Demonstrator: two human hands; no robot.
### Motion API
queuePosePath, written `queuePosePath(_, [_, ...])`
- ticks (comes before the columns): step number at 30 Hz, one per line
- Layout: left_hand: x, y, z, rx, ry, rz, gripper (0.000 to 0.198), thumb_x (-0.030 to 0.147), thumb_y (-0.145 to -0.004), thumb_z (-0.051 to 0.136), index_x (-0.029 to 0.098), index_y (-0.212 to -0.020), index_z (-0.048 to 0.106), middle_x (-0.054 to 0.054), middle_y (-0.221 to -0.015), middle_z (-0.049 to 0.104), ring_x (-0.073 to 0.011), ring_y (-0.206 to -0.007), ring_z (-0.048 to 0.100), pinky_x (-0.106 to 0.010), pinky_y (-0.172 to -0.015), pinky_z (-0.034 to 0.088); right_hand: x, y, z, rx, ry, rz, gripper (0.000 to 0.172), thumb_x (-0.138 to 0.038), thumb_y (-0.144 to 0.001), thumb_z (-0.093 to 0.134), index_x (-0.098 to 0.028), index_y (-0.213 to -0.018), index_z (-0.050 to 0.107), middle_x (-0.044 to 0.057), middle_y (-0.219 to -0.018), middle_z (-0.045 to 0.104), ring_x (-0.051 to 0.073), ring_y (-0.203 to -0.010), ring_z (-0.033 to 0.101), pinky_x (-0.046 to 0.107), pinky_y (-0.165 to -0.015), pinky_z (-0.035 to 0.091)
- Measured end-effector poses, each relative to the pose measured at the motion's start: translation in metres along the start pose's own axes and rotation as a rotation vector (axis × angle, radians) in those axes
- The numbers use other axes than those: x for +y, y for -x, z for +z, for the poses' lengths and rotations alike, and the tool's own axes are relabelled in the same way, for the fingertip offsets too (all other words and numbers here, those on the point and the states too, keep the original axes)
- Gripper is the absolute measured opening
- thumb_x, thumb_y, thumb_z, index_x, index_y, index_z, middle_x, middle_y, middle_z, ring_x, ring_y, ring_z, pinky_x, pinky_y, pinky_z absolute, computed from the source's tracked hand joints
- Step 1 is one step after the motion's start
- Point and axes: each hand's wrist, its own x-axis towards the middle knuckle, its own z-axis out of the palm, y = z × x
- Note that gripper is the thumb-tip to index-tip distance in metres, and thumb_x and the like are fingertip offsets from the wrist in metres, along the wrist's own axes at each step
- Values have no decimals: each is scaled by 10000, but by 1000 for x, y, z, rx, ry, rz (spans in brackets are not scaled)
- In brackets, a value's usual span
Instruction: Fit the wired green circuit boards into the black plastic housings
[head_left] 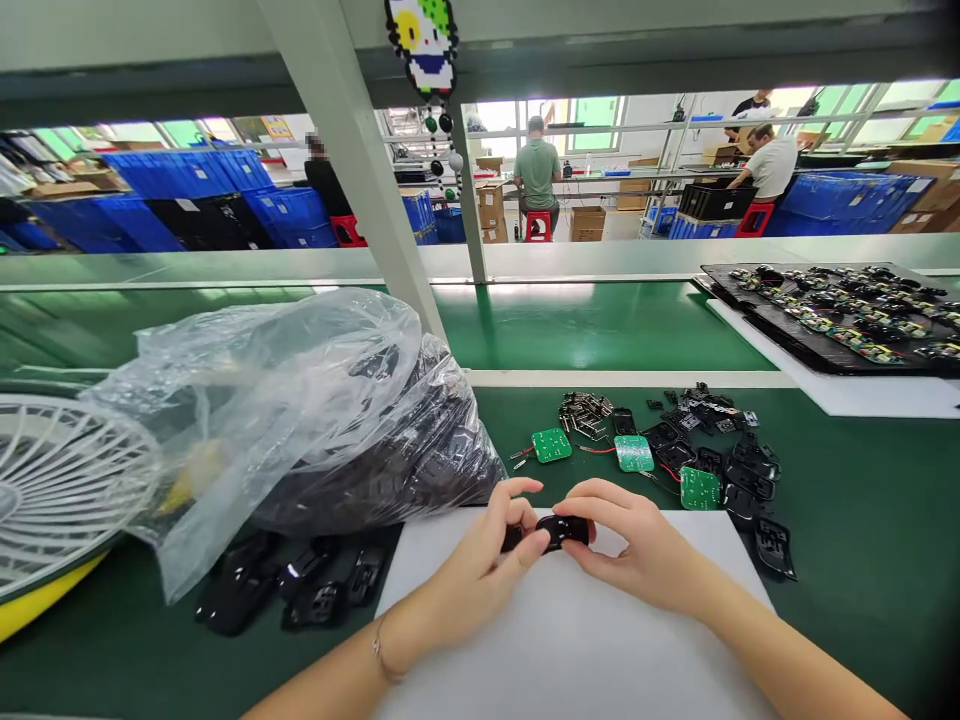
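Observation:
Between both hands is a small glossy black plastic housing (564,531), held just above a white sheet (555,640). My left hand (495,560) grips its left end, with the thumb at the near side and a darker part partly hidden under the fingers. On the right end, my right hand (637,545) pinches it between thumb and fingers. Beyond the hands lie green circuit boards with wires, the middle board (634,453) straight ahead and another board (700,489) to the right. A pile of metal pins (585,414) sits behind them.
A clear plastic bag (375,430) of black parts fills the left, beside a fan (52,490). Loose black housings (240,585) lie below it. More black parts (750,470) spread at right. A black tray (847,310) of assemblies stands far right. A post (360,150) rises ahead.

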Motion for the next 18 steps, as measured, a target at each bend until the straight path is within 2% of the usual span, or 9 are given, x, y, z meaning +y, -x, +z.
queuePosePath(2, [0, -1, 0, 33, 30, -9, 294, 366, -930, 401, 209, -1175, 359, 20, -789, 444, -156, -741, 442, -276, -651, 355, -3, 0, -1, -15, 16, -1, 233, -133, -842, 537, -220, -1046, 610, 47, -920, 608, 119, -658, 531, 259, -595, 511])
queuePosePath(5, [1, -2, 0, -19, 24, -16, 225, 341, -911, 425, 204, -1089, 431, 15, -788, 445, -158, -747, 437, -268, -619, 334, -6, -1, -2, -22, 20, 15, 239, -131, -837, 538, -230, -1042, 610, 43, -913, 607, 120, -657, 523, 258, -585, 502])
queuePosePath(8, [2, 0, 0, -40, 36, 3, 201, 318, -921, 397, 205, -1083, 432, 2, -820, 473, -163, -777, 451, -271, -634, 339, -7, -2, -2, -20, -4, 50, 262, -114, -803, 565, -239, -1033, 590, 37, -953, 612, 142, -767, 556, 270, -654, 505])
queuePosePath(11, [5, 2, -1, -35, 41, 10, 213, 303, -914, 401, 203, -1101, 413, 0, -828, 473, -158, -771, 445, -253, -601, 326, -8, -3, -2, -64, -102, 152, 278, -94, -791, 542, -236, -1030, 543, 24, -980, 626, 152, -856, 571, 285, -735, 503])
queuePosePath(14, [8, 3, -1, -72, 9, -3, 207, 279, -902, 403, 199, -1092, 412, 21, -774, 430, -142, -709, 410, -230, -534, 280, -9, -2, -2, -149, -166, 251, 217, -94, -795, 514, -228, -965, 515, -3, -897, 624, 128, -756, 558, 243, -640, 479])
queuePosePath(16, [9, 3, 0, -79, 5, -7, 206, 251, -889, 406, 196, -1087, 407, 42, -720, 402, -130, -653, 384, -226, -518, 261, -10, -2, -1, -190, -95, 273, 167, -116, -782, 549, -224, -903, 514, -21, -831, 609, 112, -670, 518, 221, -568, 433])
queuePosePath(18, [10, 3, 1, -79, -18, -40, 211, 223, -867, 423, 196, -1077, 414, 64, -664, 381, -121, -594, 352, -228, -508, 251, -9, -1, -1, -214, 38, 261, 136, -140, -769, 595, -219, -851, 523, -33, -775, 599, 108, -634, 497, 220, -560, 407])
